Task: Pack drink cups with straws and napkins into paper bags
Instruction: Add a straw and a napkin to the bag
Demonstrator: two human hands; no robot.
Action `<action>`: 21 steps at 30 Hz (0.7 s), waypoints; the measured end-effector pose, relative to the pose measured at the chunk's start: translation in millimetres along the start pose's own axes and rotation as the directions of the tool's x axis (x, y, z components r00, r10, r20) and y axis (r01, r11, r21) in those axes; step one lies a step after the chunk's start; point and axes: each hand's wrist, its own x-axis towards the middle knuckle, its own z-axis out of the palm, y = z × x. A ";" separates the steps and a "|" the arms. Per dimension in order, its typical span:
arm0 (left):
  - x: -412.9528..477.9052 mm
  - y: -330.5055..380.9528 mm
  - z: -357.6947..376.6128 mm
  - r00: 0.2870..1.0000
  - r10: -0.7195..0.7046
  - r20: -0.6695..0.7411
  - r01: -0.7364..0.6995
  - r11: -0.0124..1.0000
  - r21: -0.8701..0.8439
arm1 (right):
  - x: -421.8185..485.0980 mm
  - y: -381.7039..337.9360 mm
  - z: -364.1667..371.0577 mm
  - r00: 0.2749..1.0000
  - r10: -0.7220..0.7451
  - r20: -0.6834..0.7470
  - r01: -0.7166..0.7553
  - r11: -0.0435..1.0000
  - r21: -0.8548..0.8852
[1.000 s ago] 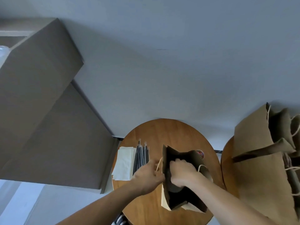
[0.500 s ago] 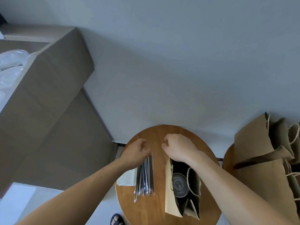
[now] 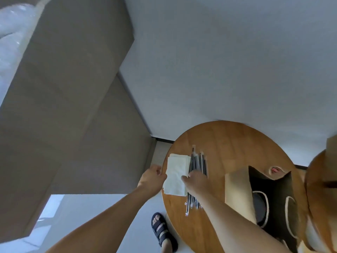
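While my left grip [image 3: 153,177] curls at the napkins' [image 3: 176,172] edge and my right grip [image 3: 196,181] touches them, hold unclear, I should peel one sheet only.

Two round wooden tabletops showed: the near tabletop [image 3: 228,143] and the edge of a second tabletop [image 3: 315,198] on the right. One open paper bag [image 3: 237,194] stood there with two cord handles, and one lidded cup [image 3: 259,207] sat inside. There was one stack of napkins [image 3: 175,172], its sheets too thin to count, and one bundle of wrapped straws [image 3: 197,163], at least five. Two hands appeared, the left hand [image 3: 152,177] and the right hand [image 3: 197,181]. One sandalled foot [image 3: 162,230] and two cardboard boxes [image 3: 73,70] completed the count.
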 end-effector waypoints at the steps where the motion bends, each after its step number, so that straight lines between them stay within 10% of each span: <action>1: 7.7 -3.8 2.6 1.000 -0.003 0.013 0.003 1.000 0.007 | 6.5 5.9 8.4 1.000 0.029 0.001 -0.029 0.999 -0.013; 21: 49.9 -27.9 28.3 0.994 -0.049 0.096 0.050 0.999 -0.007 | 39.0 39.7 74.5 0.989 0.020 -0.145 -0.045 0.984 -0.170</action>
